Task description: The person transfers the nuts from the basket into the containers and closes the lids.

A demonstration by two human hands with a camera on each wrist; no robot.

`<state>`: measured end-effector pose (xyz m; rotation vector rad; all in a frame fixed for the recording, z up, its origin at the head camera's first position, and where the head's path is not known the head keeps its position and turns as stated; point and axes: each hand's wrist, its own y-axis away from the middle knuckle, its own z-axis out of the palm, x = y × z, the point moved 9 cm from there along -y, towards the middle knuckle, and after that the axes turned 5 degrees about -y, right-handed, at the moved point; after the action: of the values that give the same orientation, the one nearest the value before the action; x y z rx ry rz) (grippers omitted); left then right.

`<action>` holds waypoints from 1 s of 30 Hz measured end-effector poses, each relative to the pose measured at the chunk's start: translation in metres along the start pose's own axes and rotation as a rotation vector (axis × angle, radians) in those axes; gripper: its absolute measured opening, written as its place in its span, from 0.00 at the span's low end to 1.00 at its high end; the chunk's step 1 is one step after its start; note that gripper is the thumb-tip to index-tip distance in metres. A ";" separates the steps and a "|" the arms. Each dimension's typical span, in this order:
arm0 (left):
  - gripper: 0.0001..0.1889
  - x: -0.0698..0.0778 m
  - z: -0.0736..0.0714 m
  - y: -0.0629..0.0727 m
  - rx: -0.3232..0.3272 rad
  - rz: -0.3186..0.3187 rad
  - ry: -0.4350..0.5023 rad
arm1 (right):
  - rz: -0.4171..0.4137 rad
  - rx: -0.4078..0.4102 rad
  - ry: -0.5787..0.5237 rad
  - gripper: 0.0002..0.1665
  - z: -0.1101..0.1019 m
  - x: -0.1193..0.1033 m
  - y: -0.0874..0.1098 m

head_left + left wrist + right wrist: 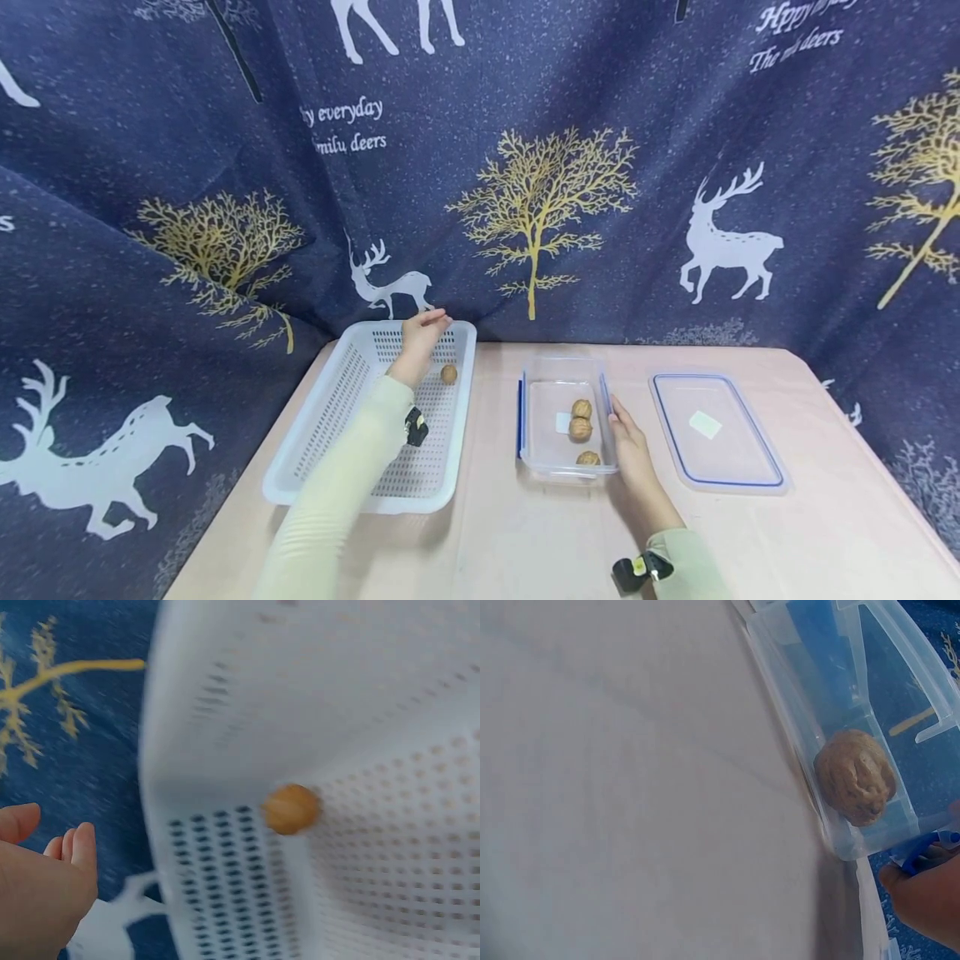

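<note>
My left hand (422,337) is over the far end of a white perforated basket (360,504), its fingers loosely extended with nothing between them. In the basket's far right corner lies a walnut (448,374), apart from the hand; the left wrist view shows this walnut (292,809) against the basket wall. My right hand (636,450) holds the right side of a clear plastic box (543,450), with fingers by a blue clip (922,851) in the right wrist view. Inside the box are two touching walnuts (581,428) and a third walnut (588,458) near the front wall.
A clear lid (720,454) with a blue seal and a pale square label lies flat right of the box. Everything stands on a pink-covered table (495,533). A dark blue curtain (600,100) with deer and trees hangs behind and along the left.
</note>
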<state>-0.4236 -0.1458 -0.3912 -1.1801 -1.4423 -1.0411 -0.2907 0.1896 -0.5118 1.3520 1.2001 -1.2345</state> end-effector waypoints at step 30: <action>0.23 -0.118 -0.007 -0.015 -0.036 -0.322 -0.321 | 0.024 0.001 -0.009 0.30 -0.001 0.004 -0.002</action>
<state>-0.4297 -0.1741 -0.5067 -1.2047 -1.9202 -1.1331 -0.2926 0.1912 -0.5161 1.3564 1.1739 -1.2226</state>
